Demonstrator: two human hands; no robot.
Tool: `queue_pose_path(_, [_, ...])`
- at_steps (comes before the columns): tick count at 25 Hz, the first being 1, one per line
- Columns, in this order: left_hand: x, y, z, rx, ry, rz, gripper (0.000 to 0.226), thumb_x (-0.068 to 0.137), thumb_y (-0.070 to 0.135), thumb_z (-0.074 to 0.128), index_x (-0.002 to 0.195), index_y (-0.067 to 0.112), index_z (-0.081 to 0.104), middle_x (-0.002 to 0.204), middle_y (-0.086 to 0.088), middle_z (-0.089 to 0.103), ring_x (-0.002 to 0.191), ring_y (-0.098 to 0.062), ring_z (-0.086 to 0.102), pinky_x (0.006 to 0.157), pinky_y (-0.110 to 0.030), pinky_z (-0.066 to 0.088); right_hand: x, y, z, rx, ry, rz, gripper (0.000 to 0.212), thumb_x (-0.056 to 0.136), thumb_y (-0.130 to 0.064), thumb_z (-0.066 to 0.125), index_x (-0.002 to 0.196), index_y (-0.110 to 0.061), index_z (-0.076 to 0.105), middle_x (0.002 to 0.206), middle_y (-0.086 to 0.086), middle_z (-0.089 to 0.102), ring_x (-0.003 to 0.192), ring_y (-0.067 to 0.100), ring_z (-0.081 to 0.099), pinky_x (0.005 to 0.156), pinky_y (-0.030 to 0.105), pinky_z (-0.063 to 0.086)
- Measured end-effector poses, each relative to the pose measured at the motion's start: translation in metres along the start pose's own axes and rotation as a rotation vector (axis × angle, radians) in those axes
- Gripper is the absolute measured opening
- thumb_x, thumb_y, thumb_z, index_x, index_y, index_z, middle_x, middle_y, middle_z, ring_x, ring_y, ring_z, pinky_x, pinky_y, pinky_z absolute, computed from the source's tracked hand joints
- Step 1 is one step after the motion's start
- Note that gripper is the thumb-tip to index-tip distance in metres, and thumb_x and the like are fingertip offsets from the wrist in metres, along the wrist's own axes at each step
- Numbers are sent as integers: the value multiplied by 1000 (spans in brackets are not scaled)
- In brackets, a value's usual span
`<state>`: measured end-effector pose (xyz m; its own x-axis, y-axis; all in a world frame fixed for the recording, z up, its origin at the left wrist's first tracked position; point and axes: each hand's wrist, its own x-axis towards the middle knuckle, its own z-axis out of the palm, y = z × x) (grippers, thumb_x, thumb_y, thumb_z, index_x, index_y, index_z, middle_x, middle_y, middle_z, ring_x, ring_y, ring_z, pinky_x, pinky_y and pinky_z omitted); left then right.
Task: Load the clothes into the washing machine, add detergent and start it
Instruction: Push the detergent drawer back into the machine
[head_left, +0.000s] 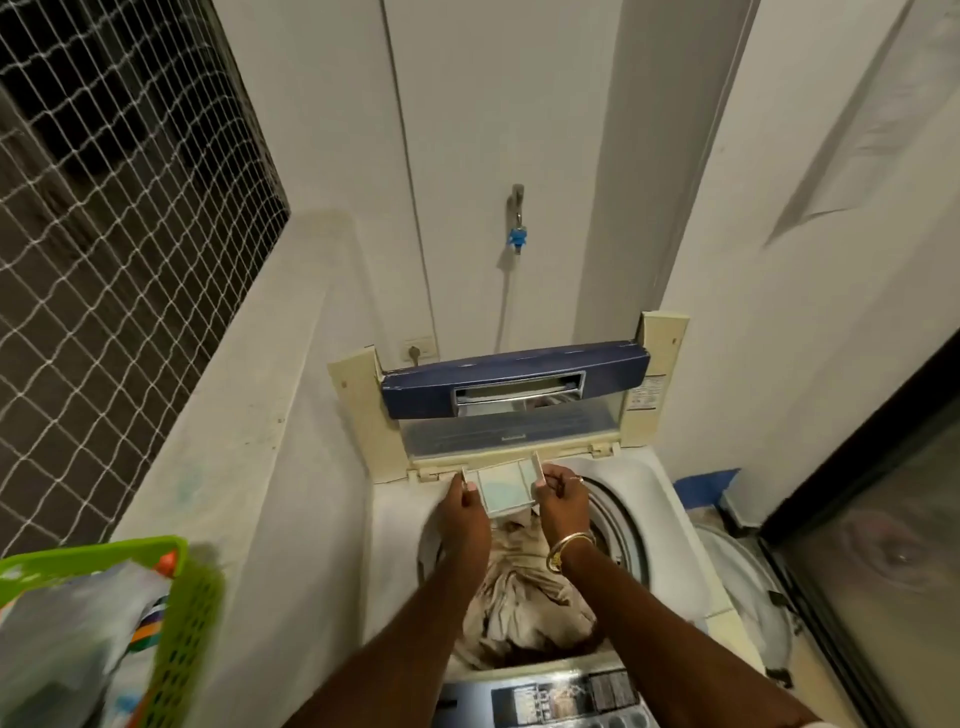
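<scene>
Head view: left hand (465, 512) and right hand (563, 499) each pinch a side of the detergent drawer (506, 486), apparently filled; an uneven push could jam or spill it.

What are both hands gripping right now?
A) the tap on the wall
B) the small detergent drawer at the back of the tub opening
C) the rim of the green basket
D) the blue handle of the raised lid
B: the left hand and right hand each pinch one side of the white detergent drawer, held just above the beige clothes lying in the drum.
</scene>
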<state>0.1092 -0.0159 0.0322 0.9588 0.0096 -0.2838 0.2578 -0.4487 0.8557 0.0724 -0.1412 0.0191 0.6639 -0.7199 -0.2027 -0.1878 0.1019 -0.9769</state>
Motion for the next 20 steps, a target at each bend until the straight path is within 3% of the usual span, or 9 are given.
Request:
queue_pose_path(4, [-3,11,16,-40,-9,-57,35,105,29,40,134,18,56,122,-1,66,102,-13,63,75,-17,45,28,32,-12,-79,-21,34,18,88,-6,59,100,-18,66,89,2,72,84,22,68,80,39,56])
queue_pose_path(9, [9,-9,37,-29,-16,-103,30,105,22,41,126,12,59,116,-4,65,84,-9,57,52,-1,39,45,62,-15,-193,-41,98,8,92,-25,60,88,-21,65,83,5,68,81,25,63,79,36,51])
queue_pose_path(12, [22,-29,51,-42,-71,-147,32,104,28,44,130,17,58,123,-9,66,96,-14,63,70,-15,47,54,83,-18,-187,-51,186,16,93,-26,60,101,-15,69,93,8,71,89,27,65,83,33,49])
queue_pose_path(14, [33,-37,60,-72,-95,-160,32,103,29,46,128,18,60,120,-5,67,89,-5,62,67,-14,45,63,92,-18,-211,-15,195,20,93,-25,61,105,-12,70,97,10,71,92,27,65,83,31,47])
queue_pose_path(17, [48,-42,69,-86,-114,-195,34,103,30,46,133,19,57,99,10,62,76,3,53,49,-7,40,74,100,-18,-248,-6,154,17,93,-26,61,98,-13,71,87,7,70,83,23,64,76,29,46])
queue_pose_path(19, [53,-42,73,-103,-118,-220,37,103,33,45,136,18,54,95,12,61,77,-2,55,57,-13,43,78,102,-16,-266,-17,128,17,93,-29,60,92,-14,69,78,4,67,73,18,61,70,28,44])
queue_pose_path(20, [57,-44,77,-116,-116,-225,39,103,34,44,137,18,53,104,7,65,84,-5,57,67,-18,45,79,101,-15,-273,-22,119,17,93,-29,60,90,-15,68,75,4,65,70,16,59,67,26,43])
